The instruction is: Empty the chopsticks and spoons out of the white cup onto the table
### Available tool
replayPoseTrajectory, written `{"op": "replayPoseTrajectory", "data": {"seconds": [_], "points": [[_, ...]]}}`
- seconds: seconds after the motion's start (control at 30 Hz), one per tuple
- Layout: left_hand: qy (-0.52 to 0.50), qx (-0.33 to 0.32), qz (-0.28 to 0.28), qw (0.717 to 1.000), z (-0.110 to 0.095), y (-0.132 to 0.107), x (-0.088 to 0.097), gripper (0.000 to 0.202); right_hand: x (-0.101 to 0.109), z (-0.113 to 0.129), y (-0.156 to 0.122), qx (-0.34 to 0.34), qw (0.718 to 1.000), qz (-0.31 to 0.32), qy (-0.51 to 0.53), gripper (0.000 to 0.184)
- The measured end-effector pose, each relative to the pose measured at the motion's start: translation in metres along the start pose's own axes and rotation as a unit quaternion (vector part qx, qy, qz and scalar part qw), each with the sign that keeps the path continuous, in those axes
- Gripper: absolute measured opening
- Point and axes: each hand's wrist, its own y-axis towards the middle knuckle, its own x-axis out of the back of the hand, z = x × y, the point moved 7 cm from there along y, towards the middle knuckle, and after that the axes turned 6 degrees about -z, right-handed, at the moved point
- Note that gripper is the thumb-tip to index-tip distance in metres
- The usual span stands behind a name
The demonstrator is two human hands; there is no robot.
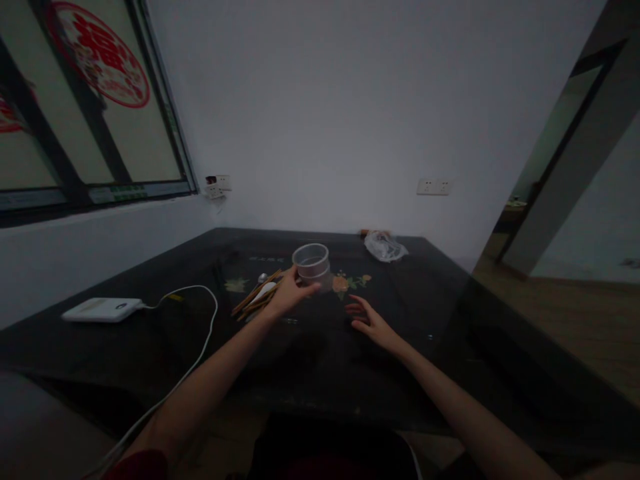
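Near the middle of the table, my left hand point(289, 293) is closed around the left side of a clear round container point(313, 269), its thumb at the front and most fingers hidden. The container stands upright with its open rim up; whether its base touches the table I cannot tell. My right hand point(369, 321) is a little to the right, empty, with its fingers apart and slightly curled. Just left of my left hand lie several wooden chopsticks point(249, 305), a white spoon point(263, 291) and a small metal spoon point(263, 277).
The glossy dark table point(320, 360) has painted flowers on it. A white power bank point(103, 309) lies at left, its white cable point(213, 327) running beside my left forearm. A crumpled clear plastic bag point(385, 247) lies at the back, close to the wall point(325, 133).
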Motion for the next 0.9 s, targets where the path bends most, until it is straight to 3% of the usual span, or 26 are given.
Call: {"op": "replayPoseTrajectory", "data": {"seconds": [0.13,0.23,0.33,0.43,0.57,0.9], "points": [[0.050,-0.046,-0.132,0.989,0.001,0.026,0.082,0.060,-0.002,0.002,-0.001,-0.006,1.000,0.008,-0.023,0.055],[0.138,-0.016,-0.240,0.961,0.029,0.029,0.140,0.058,-0.004,0.008,-0.002,-0.001,0.999,0.019,-0.045,0.044],[0.192,0.029,-0.309,0.931,0.064,0.025,0.179,0.061,-0.004,0.013,-0.004,0.009,0.997,0.025,-0.067,0.037],[0.225,0.092,-0.326,0.913,0.097,0.023,0.198,0.066,-0.003,0.013,-0.004,0.009,0.996,0.021,-0.088,0.035],[0.249,0.147,-0.321,0.902,0.129,0.024,0.208,0.070,-0.003,0.012,-0.004,0.006,0.994,0.021,-0.108,0.034],[0.254,0.157,-0.311,0.902,0.157,0.025,0.213,0.069,-0.004,0.015,-0.003,0.020,0.989,0.036,-0.139,0.032]]}}
